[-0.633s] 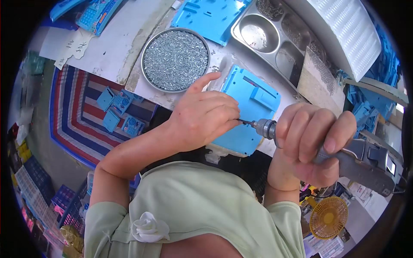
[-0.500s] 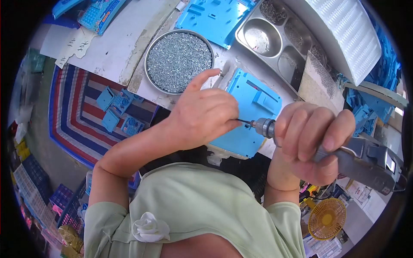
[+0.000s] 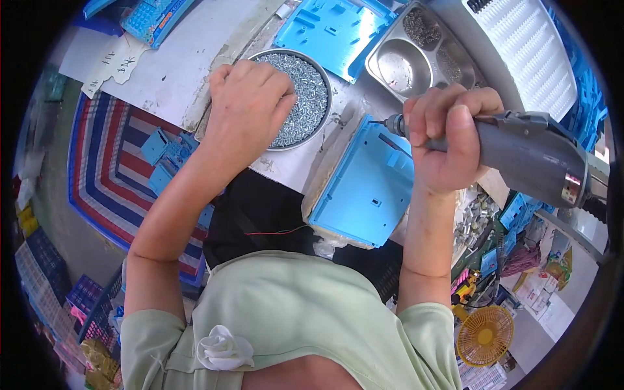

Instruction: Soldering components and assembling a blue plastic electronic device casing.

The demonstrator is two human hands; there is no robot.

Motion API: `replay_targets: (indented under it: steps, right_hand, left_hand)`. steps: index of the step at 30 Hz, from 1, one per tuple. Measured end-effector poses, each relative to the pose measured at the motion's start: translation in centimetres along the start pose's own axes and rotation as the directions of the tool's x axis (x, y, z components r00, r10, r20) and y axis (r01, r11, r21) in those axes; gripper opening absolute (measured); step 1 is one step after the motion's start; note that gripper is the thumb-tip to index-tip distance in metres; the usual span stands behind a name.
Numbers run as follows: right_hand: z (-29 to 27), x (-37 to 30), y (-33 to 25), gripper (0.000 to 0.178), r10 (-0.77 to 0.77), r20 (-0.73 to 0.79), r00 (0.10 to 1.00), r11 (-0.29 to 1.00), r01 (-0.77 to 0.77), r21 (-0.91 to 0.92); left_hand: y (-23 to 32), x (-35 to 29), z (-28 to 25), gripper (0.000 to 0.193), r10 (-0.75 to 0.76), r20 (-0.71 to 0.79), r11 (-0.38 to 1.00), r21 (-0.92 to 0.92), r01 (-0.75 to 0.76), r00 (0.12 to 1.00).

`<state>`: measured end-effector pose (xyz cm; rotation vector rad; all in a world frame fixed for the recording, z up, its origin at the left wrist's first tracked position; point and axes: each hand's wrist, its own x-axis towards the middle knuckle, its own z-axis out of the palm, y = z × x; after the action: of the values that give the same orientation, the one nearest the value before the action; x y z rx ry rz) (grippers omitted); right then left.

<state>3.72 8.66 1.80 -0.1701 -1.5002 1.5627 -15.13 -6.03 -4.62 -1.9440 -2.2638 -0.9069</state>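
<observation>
My left hand [image 3: 250, 104] is over a round metal bowl [image 3: 328, 107] filled with small silvery screws [image 3: 305, 88]. Its fingers curl down at the screws; the tips are hidden, so anything pinched there cannot be seen. In my right fist [image 3: 448, 140] is a grey electric screwdriver [image 3: 520, 153], lying almost level and pointing left. Its thin bit reaches the upper left corner of a light blue plastic panel [image 3: 364, 195]. That panel lies tilted on a pale block in front of me, with a slot and small holes in its face.
Behind the panel lie another blue plastic housing [image 3: 331, 29] and a steel compartment tray [image 3: 403, 65] with small metal parts. A white ribbed tray [image 3: 520, 52] stands at the right. Several blue parts rest on striped cloth [image 3: 117, 175] at the left. A yellow fan [image 3: 485, 335] is lower right.
My left hand has left the panel and moved left to the screw bowl. My right hand has raised the screwdriver away from me, its bit now at the panel's far left corner.
</observation>
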Motion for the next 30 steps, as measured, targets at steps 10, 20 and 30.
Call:
replay_targets:
  steps: [10, 20, 30]
  right_hand:
    - [0.4, 0.0, -2.7, 0.015, 0.071, 0.080, 0.994, 0.997, -0.073, 0.013]
    - [1.8, -2.0, -1.7, 0.020, 0.117, -0.003, 0.993, 0.986, -0.117, -0.122]
    - [3.7, -2.2, -6.4, 0.023, 0.097, 0.209, 0.973, 0.993, -0.107, 0.038]
  left_hand:
    - [-1.1, 0.2, 0.7, 0.013, 0.062, 0.027, 0.998, 0.010, -0.062, 0.998]
    - [3.4, -1.0, -0.7, 0.015, 0.178, -0.075, 0.939, -0.284, -0.192, 0.981]
    - [5.8, -2.1, -0.5, 0.019, 0.183, -0.153, 0.886, -0.402, -0.230, 0.971]
